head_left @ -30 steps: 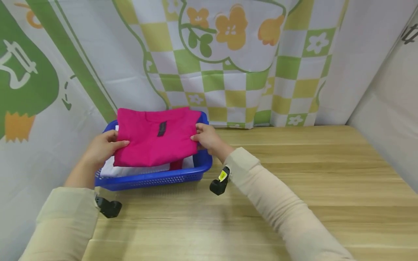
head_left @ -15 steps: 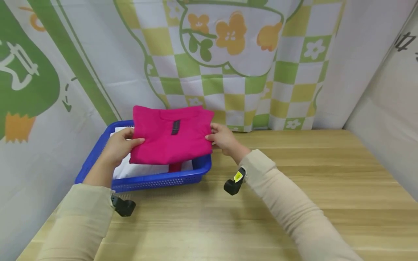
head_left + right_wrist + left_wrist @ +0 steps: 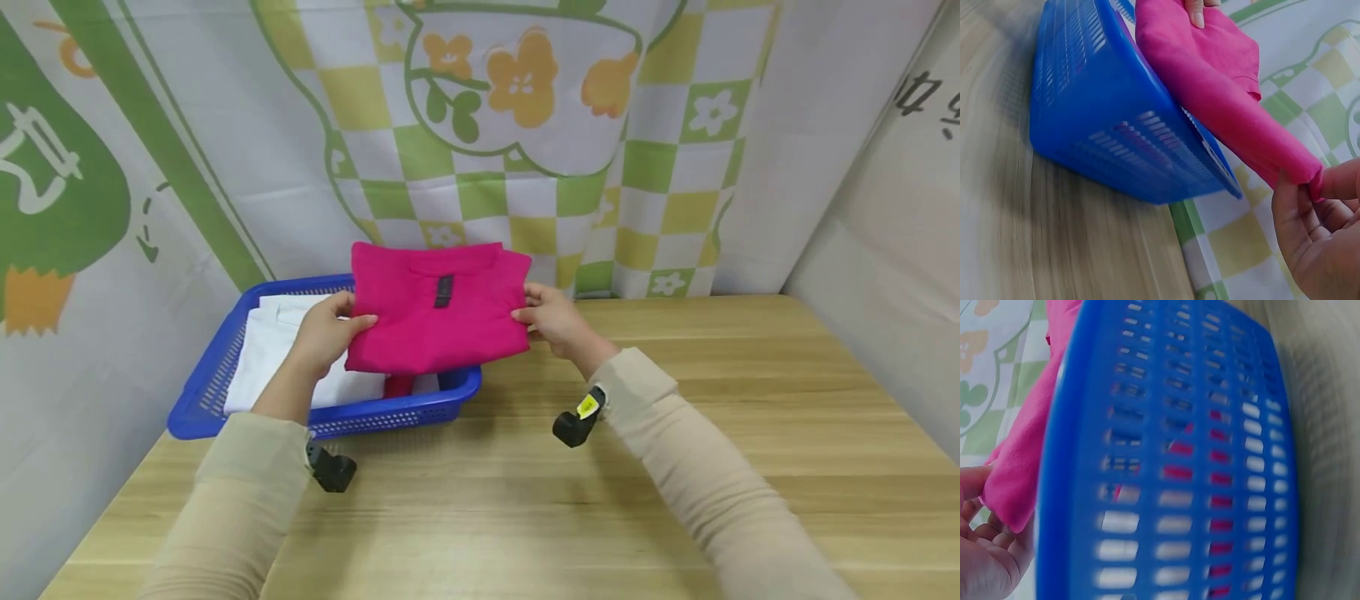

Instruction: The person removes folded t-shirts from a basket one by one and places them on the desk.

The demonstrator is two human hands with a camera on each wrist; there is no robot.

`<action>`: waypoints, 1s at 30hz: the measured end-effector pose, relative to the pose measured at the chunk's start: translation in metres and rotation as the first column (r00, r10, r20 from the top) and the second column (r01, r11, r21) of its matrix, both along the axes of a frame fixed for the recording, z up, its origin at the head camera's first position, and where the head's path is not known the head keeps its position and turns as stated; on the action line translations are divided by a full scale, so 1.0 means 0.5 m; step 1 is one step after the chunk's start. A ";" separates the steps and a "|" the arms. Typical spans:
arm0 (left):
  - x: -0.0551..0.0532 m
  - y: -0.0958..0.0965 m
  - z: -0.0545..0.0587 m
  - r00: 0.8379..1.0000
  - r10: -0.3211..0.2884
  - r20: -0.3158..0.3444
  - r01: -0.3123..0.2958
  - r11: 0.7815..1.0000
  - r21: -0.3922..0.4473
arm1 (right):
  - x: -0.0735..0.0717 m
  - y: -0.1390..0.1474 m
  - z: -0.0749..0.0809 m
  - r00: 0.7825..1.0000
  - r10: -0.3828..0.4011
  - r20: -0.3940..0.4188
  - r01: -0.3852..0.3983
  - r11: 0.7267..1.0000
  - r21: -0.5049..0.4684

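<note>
A folded bright pink T-shirt [image 3: 442, 325] with a dark neck label is held flat above the right part of a blue plastic basket [image 3: 217, 367]. My left hand [image 3: 324, 333] pinches its left edge, thumb on top. The right hand [image 3: 557, 321] pinches the opposite edge, past the basket's right side. In the right wrist view the pink T-shirt [image 3: 1222, 119] hangs over the basket rim, its folded edge between thumb and fingers. White folded clothes [image 3: 258, 350] and a red piece of cloth [image 3: 398, 386] lie in the basket, partly hidden under the shirt.
The basket stands at the back left of a wooden table [image 3: 465, 500], near a patterned curtain [image 3: 480, 196]. Bare table surface extends to the right and front. White side walls close in at left and right.
Both hands have carried the pink T-shirt to the right, from over the middle of the basket to partly past its right end. More white cloth shows in the basket.
</note>
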State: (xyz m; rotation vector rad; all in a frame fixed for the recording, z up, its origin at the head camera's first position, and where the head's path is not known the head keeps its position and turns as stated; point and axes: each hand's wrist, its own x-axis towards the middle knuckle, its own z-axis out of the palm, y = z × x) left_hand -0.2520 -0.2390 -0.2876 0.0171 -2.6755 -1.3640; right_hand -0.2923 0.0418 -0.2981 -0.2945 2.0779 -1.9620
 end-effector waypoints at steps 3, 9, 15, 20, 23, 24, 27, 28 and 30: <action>-0.008 0.019 -0.004 1.000 0.004 0.002 -0.004 0.999 0.032 | 0.002 0.020 0.000 1.000 0.000 -0.014 0.000 1.000 0.012; -0.015 0.054 -0.003 1.000 -0.012 0.001 0.012 0.998 0.059 | 0.002 0.060 -0.004 1.000 -0.014 -0.019 0.014 1.000 -0.005; -0.027 0.091 -0.003 1.000 -0.021 0.003 0.021 0.997 0.079 | -0.005 0.103 -0.011 1.000 -0.003 -0.011 0.003 1.000 -0.002; -0.035 0.128 -0.003 1.000 0.001 -0.013 0.000 0.997 0.077 | -0.008 0.138 -0.020 1.000 0.000 -0.016 0.000 1.000 0.006; -0.040 0.153 -0.002 1.000 -0.002 -0.027 0.003 0.999 0.049 | -0.009 0.164 -0.028 1.000 -0.004 -0.013 0.004 1.000 0.010; -0.042 0.162 -0.002 0.999 -0.005 -0.034 0.006 0.999 0.036 | -0.008 0.172 -0.030 1.000 -0.002 -0.014 0.003 1.000 0.012; -0.048 0.187 -0.002 0.999 -0.015 -0.039 0.016 0.999 0.028 | -0.007 0.197 -0.034 1.000 0.003 -0.014 -0.003 1.000 0.020; -0.050 0.195 -0.002 0.999 -0.016 -0.041 0.017 0.999 0.027 | -0.007 0.204 -0.035 1.000 0.009 -0.016 -0.009 1.000 0.022; -0.054 0.212 -0.005 0.999 -0.020 -0.047 0.022 0.999 0.029 | -0.006 0.220 -0.038 1.000 0.013 -0.014 -0.013 1.000 0.028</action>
